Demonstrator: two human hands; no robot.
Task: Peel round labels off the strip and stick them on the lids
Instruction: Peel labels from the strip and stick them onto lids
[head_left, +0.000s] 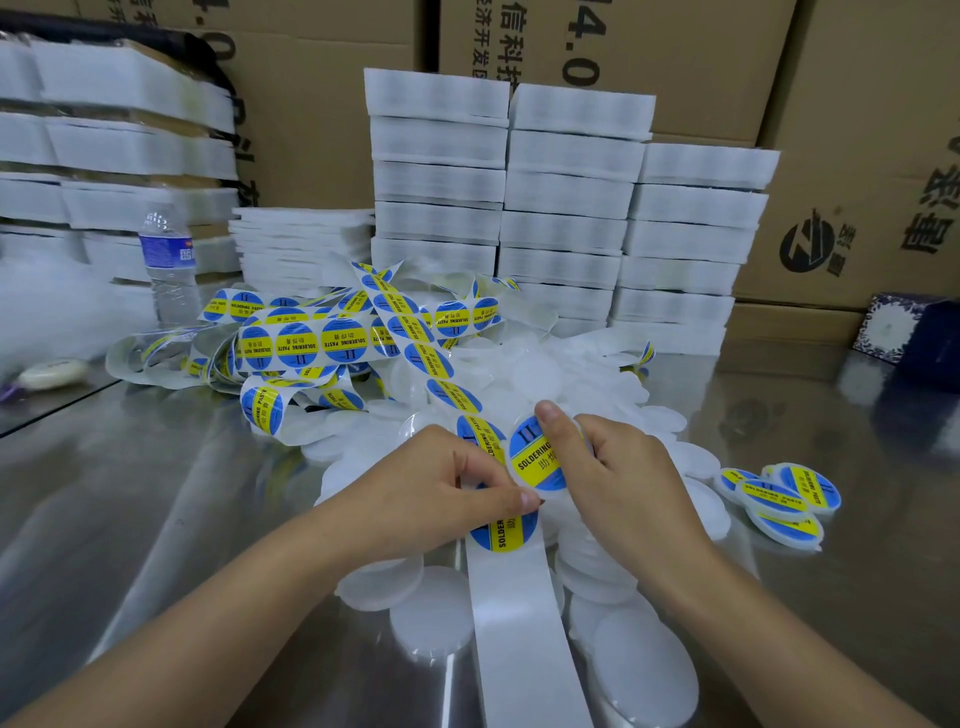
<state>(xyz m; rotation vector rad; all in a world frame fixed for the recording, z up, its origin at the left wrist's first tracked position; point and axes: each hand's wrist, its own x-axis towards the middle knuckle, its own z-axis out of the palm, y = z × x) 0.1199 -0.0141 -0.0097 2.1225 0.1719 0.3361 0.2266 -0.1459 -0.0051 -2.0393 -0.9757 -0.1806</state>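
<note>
Centre: left hand, fingers curled, fingertips pinching the label strip just above a round blue-and-yellow sticker on the backing. Right hand gripping a white lid, thumb pressed across the label on its face. Lid touching the strip's right edge, between both hands. Bare backing trailing toward the viewer. Printed length rising away into a tangled heap over loose lids. Right of the hands, well apart: small cluster of labelled lids on the steel worktop. Behind: foam stacks, water bottle, cardboard boxes.
</note>
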